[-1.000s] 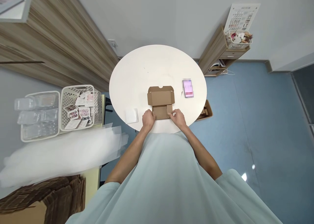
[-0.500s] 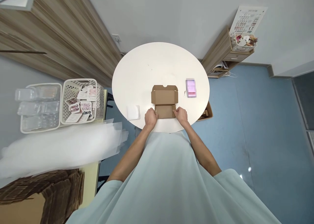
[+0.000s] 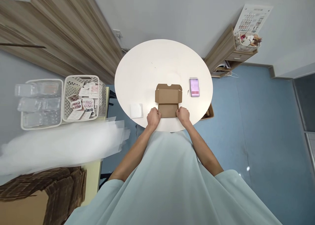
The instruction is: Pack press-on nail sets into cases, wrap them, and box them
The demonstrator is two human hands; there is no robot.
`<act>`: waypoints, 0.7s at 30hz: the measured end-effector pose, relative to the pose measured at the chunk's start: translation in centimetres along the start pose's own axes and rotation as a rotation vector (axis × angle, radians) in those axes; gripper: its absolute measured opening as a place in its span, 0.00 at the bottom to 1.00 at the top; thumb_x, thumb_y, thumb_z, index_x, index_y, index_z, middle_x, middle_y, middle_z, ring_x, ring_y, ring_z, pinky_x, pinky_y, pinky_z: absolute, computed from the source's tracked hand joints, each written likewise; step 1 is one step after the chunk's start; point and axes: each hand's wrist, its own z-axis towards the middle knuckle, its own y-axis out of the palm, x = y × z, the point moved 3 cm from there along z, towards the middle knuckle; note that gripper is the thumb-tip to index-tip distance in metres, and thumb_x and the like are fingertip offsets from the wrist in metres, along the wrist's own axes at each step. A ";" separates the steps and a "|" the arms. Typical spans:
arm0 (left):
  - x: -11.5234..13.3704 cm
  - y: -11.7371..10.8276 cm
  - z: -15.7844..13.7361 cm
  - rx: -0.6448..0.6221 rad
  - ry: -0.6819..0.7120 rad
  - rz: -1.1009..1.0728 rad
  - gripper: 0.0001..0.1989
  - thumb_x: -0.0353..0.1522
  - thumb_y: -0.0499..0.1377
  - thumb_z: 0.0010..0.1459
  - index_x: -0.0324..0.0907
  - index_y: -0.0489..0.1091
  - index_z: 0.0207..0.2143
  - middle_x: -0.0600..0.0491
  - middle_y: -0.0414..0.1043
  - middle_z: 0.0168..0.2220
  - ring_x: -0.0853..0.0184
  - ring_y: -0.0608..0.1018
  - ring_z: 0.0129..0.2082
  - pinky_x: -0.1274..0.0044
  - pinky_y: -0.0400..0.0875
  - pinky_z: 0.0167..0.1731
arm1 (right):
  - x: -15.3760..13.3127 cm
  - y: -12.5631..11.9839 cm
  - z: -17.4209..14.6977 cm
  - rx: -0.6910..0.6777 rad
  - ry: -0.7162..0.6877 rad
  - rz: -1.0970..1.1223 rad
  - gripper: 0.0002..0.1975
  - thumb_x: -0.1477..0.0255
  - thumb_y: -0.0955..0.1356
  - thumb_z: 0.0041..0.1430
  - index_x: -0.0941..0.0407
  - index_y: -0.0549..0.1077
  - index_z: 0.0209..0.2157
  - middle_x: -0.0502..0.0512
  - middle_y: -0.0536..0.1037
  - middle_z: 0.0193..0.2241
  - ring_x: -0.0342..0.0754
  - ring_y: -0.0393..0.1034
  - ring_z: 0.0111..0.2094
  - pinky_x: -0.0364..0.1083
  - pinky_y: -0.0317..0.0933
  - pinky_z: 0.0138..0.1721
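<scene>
A small brown cardboard box (image 3: pixel 168 110) stands on the white oval table (image 3: pixel 159 60), its lid (image 3: pixel 168 96) raised away from me with side flaps spread. No contents show inside it. At the box's left front corner, my left hand (image 3: pixel 154 118) is closed on the side wall. My right hand (image 3: pixel 183 115) grips the opposite wall near the right front corner. Left of my left hand lies a flat white packet (image 3: pixel 136 110). A pink-purple item with blurred surface (image 3: pixel 194 87) lies right of the lid.
On a side table at left are a basket of carded items (image 3: pixel 98 100), a basket of clear plastic containers (image 3: pixel 61 103), a white sheet pile (image 3: pixel 73 146) and stacked folded cardboard (image 3: pixel 66 195). An open carton (image 3: pixel 210 113) sits under the table's right side.
Both hands have closed further around the box's side walls. My view has shifted slightly, so the table and its things appear a little further right.
</scene>
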 end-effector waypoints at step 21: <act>-11.5 -6.4 0.4 0.307 -0.336 0.017 0.27 0.48 0.71 0.55 0.40 0.67 0.46 0.36 0.73 0.50 0.44 0.75 0.57 0.60 0.72 0.56 | 1.7 -0.4 -3.6 0.119 0.003 0.321 0.14 0.64 0.65 0.75 0.55 0.75 0.37 0.60 0.83 0.38 0.55 0.77 0.39 0.48 0.59 0.36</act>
